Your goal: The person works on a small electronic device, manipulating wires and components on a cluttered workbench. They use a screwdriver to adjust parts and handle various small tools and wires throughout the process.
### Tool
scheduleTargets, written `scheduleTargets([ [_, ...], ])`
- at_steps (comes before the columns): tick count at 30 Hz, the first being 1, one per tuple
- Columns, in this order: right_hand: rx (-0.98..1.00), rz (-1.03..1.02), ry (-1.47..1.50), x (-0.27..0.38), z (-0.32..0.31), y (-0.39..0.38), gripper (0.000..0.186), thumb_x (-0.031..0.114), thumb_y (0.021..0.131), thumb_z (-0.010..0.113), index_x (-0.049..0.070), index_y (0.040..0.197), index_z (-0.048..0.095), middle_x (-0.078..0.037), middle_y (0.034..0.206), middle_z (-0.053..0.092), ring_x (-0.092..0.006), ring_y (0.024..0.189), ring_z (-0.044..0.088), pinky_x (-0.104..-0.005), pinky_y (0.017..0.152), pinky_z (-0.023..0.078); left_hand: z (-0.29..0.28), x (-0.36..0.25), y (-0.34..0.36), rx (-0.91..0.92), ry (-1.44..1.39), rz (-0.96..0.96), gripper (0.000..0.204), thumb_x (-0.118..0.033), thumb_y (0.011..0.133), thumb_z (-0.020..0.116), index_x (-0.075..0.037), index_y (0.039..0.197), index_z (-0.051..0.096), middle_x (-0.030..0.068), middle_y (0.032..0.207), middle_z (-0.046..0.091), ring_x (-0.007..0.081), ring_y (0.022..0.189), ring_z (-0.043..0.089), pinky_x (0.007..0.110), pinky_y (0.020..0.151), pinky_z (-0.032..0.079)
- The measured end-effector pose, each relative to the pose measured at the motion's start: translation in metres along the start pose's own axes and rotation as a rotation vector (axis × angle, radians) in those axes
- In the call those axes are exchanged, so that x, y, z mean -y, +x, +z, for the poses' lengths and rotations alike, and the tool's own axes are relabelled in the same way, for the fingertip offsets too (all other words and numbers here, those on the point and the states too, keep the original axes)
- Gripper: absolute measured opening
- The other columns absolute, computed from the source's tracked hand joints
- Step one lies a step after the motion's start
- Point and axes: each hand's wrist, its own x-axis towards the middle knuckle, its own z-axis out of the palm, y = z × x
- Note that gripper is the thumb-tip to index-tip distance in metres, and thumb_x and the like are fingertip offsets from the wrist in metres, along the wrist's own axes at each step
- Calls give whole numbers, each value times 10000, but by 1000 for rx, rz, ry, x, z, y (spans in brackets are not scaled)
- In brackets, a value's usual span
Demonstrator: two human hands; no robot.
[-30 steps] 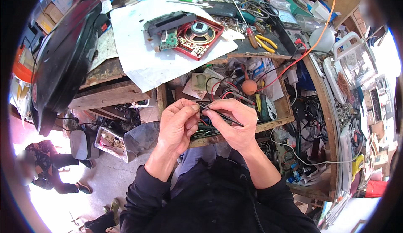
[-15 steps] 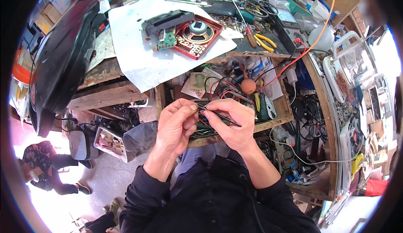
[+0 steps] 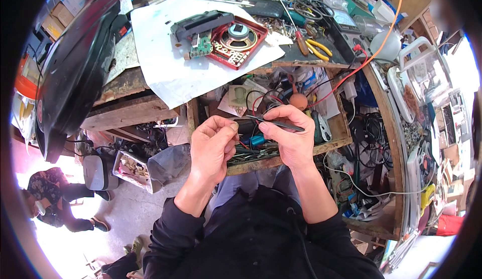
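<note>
Dark tweezers (image 3: 287,125) lie across the fingers of my right hand (image 3: 296,141), gripped between thumb and forefinger with the tips toward the left. My left hand (image 3: 212,146) is closed in a pinch, thumb against forefinger, just left of those tips; whatever is in the pinch is too small to make out. Both hands hover over an open wooden drawer (image 3: 261,166) full of wires and tools. Beyond it, on a white sheet (image 3: 165,73), rest a red speaker housing (image 3: 262,32), a green circuit board (image 3: 202,43) and a black plastic casing (image 3: 198,25).
Yellow-handled pliers (image 3: 319,50) and a screwdriver (image 3: 302,43) lie on the bench's right. An orange-red cable (image 3: 384,38) arcs down the right side. A large black case (image 3: 75,73) stands at left. Another person (image 3: 50,193) is at the lower left, near a box of small parts (image 3: 133,169).
My right hand has moved right, away from my left, carrying the tweezers. A gap has opened between the hands. My left hand keeps its pinch nearly in place.
</note>
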Motion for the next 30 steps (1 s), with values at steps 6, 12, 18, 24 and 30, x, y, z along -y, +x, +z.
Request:
scheduleTargets([
  [6,82,49,29,0,2,-1,203,-99,924,779,-66,1119,732,-131,998,781,-191,846,775,-314,792,653,0,-2,0,26,-9,-17,81,-36,996,731,-28,996,651,43,816,668,37,558,470,210,473,347],
  [12,130,17,51,-1,9,-3,160,-88,964,742,-58,1121,730,-87,1055,764,-163,976,773,-292,883,630,-1,-2,1,22,-4,-30,71,-34,996,728,-28,998,658,44,812,676,37,551,474,207,472,347],
  [18,131,28,61,0,11,-4,153,-88,974,732,-50,1122,728,-76,1047,760,-159,968,776,-283,863,633,0,0,1,20,19,-3,80,-38,996,731,-21,1019,657,39,802,670,26,545,471,203,470,342],
  [24,128,-4,44,0,12,-6,150,-90,974,723,-48,1118,725,-77,1030,763,-154,948,782,-274,832,637,1,2,0,0,34,12,82,-34,995,733,-18,1022,657,26,790,659,17,542,462,200,466,328],
  [30,130,-8,-9,1,11,-6,134,-78,970,722,-53,1102,721,-93,1029,768,-172,955,792,-281,844,637,0,4,0,7,27,14,89,-36,997,740,-18,1023,657,10,776,642,12,535,450,201,462,312],
])
